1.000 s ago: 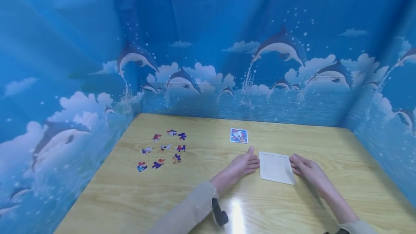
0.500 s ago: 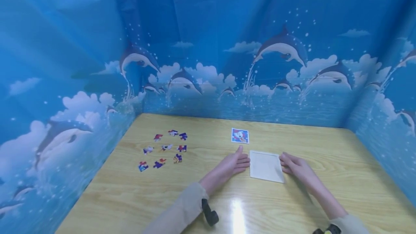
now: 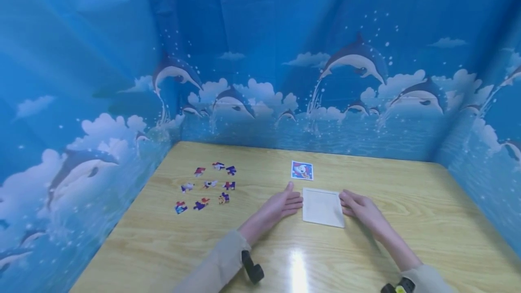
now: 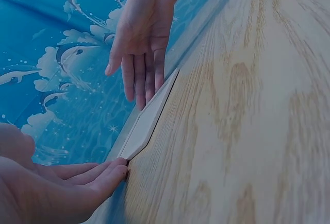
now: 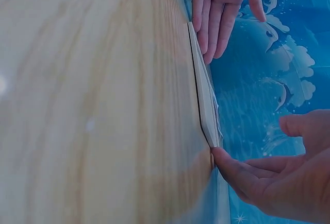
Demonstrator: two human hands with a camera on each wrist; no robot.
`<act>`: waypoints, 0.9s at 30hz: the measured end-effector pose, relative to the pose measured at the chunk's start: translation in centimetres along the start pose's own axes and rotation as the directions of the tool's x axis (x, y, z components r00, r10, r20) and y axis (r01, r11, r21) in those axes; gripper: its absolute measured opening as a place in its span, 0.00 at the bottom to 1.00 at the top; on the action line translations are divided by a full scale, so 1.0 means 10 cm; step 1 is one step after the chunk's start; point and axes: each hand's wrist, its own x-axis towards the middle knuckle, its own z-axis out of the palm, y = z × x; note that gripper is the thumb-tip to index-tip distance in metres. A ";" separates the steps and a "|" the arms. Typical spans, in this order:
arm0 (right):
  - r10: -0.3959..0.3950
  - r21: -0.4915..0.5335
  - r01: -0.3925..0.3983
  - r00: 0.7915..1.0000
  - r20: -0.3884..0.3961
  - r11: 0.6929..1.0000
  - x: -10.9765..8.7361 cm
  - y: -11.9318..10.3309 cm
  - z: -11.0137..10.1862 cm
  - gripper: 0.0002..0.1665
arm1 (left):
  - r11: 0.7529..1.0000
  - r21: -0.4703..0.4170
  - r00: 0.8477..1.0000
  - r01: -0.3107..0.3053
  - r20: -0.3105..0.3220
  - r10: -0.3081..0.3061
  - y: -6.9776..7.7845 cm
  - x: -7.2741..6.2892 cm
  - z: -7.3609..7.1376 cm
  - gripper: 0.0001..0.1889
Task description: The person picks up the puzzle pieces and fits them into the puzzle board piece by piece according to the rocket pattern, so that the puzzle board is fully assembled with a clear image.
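A square white tray with a raised rim (image 3: 323, 207) lies flat on the wooden table. My left hand (image 3: 281, 205) is at its left edge, fingers straight, fingertips touching the side and thumb pointing up. On the opposite edge, the fingertips of my right hand (image 3: 362, 211) press against the rim, fingers extended. Both wrist views show the tray (image 4: 149, 118) low on the tabletop between the two hands, with the right hand's palm (image 4: 149, 28) facing inward. Just behind the tray lies a small square picture card (image 3: 302, 171) with a white cartoon figure on blue and red.
Several loose jigsaw pieces (image 3: 209, 184) are spread in rough rows on the left part of the table (image 3: 134, 248). A blue curtain with dolphins (image 3: 260, 58) encloses the back and sides. Black straps with small devices (image 3: 253, 268) sit on both wrists.
Both hands have slid the tray to the left across the table, keeping their places at its two sides. The card and the jigsaw pieces have stayed where they were.
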 end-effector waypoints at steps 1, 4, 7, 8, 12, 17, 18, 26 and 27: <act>0.000 0.000 0.000 1.000 0.003 1.000 0.01 -0.01 0.02 0.40 | 1.000 0.000 1.000 0.002 -0.005 -0.002 0.00 -0.01 -0.02 0.43; 0.006 0.009 -0.006 1.000 0.001 1.000 0.03 -0.04 0.08 0.40 | 1.000 -0.003 1.000 0.005 -0.019 -0.005 0.00 -0.03 -0.09 0.44; 0.002 0.016 -0.002 1.000 0.005 1.000 0.05 -0.07 0.14 0.39 | 1.000 -0.007 0.999 0.011 -0.036 -0.011 0.00 -0.07 -0.15 0.43; -0.003 0.018 0.003 1.000 0.007 1.000 0.06 -0.08 0.15 0.39 | 1.000 -0.006 0.999 0.010 -0.040 -0.010 0.00 -0.09 -0.17 0.43; -0.012 0.034 0.011 1.000 0.023 0.999 0.09 -0.10 0.22 0.39 | 1.000 -0.023 0.998 0.009 -0.057 -0.010 0.01 -0.15 -0.25 0.42; 0.003 0.042 -0.004 1.000 0.025 0.999 0.12 -0.13 0.29 0.38 | 0.999 -0.038 0.998 0.003 -0.066 -0.005 0.02 -0.19 -0.32 0.42; -0.001 0.042 0.000 1.000 0.027 0.999 0.13 -0.14 0.30 0.39 | 0.999 -0.040 0.998 0.002 -0.068 -0.005 0.02 -0.20 -0.33 0.42; -0.013 0.046 0.011 0.998 0.055 0.999 0.14 -0.18 0.36 0.38 | 0.999 -0.035 0.997 -0.001 -0.083 -0.002 0.02 -0.25 -0.40 0.41; -0.012 0.043 0.010 0.998 0.062 0.999 0.15 -0.18 0.36 0.38 | 0.999 -0.038 0.996 0.000 -0.085 -0.003 0.02 -0.26 -0.41 0.42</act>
